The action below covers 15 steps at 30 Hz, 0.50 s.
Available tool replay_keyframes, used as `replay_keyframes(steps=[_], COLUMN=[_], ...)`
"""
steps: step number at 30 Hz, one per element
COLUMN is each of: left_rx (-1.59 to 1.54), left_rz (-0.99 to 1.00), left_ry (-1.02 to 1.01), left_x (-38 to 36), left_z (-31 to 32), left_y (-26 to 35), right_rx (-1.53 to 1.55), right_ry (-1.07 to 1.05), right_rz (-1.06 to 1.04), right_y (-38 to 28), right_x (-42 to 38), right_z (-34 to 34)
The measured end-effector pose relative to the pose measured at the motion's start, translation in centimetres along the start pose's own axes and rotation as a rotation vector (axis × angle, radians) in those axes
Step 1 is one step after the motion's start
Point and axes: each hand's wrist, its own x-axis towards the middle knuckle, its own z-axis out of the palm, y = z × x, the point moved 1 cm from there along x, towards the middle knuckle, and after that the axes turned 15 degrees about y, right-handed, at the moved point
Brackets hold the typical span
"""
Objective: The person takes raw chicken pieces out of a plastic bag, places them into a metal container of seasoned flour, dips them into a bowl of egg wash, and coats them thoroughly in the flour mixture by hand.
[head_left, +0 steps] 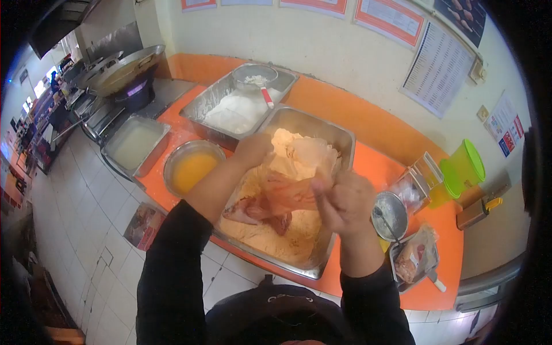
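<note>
Both hands in the breading tray, working a floppy piece of meat

Nearest, the right hand (348,201) has its fingers curled shut, pinching one end of the meat piece (282,195) — the left hand (253,150) grips the far end, fingers closed as far as I can tell. The meat hangs over the big steel tray (339,138) of orange-ish flour; it looks soft, limp and probably slick, so holding it by both ends makes sense. To the right, a small tray of raw pieces (415,259). To the left, a bowl of yellow batter (192,167), then farther off a tray of white flour (230,109) with a sieve (256,77).
</note>
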Motion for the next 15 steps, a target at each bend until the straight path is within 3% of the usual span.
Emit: replay_keyframes(steps=[3, 5, 9, 13, 15], left_rx=[-0.027, -0.029, -0.085, 0.103, 0.264], left_rz=[-0.012, -0.023, 0.339, 0.606, 0.681], left_ry=[0.037, 0.115, 0.46, 0.785, 0.831], left_x=[0.9, 1.7, 2.6, 3.1, 2.5], left_z=[-3.1, -4.8, -9.3, -18.2, -23.0], left_y=[1.5, 2.4, 4.1, 8.5, 9.5], right_rx=[-0.244, -0.177, -0.13, -0.138, -0.091], right_ry=[-0.21, -0.046, 0.023, -0.188, -0.24], right_rz=[0.014, 0.029, 0.153, 0.246, 0.315], right_y=[1.2, 1.6, 1.5, 0.0, -0.4], right_x=[-2.3, -4.9, -12.5, -15.0, -15.1], right_z=[-1.1, -2.7, -6.9, -8.3, -8.5])
